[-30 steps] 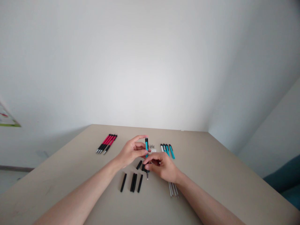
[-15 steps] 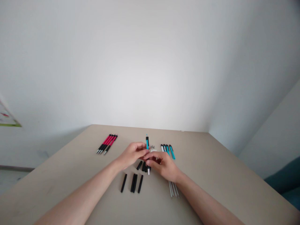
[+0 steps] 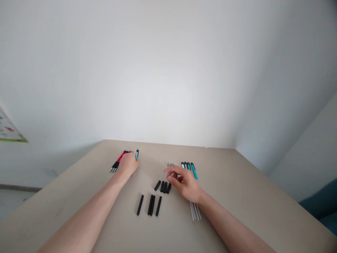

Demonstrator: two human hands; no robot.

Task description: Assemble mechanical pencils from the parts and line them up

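Note:
My left hand [image 3: 127, 164] is closed on a blue pen [image 3: 137, 155], whose black-topped end sticks up past the knuckles. It is at the back left, against a row of red pens [image 3: 120, 156] with black grips and silver tips, partly covering them. My right hand [image 3: 185, 182] hovers near the middle with fingers curved and apart, nothing seen in them. Short black grips [image 3: 165, 187] lie just left of it. Blue pen barrels [image 3: 194, 170] with black ends lie beyond it, and thin white refills [image 3: 195, 212] show from under its wrist.
Several longer black tubes [image 3: 151, 205] lie nearer me on the beige table [image 3: 126, 232]. Small silver tips [image 3: 170, 164] sit behind my right hand. A white wall [image 3: 168, 70] rises at the table's back edge.
My left hand has carried the blue pen from the middle to the red pens at the back left. My right hand has let go of the pen and stays near the middle.

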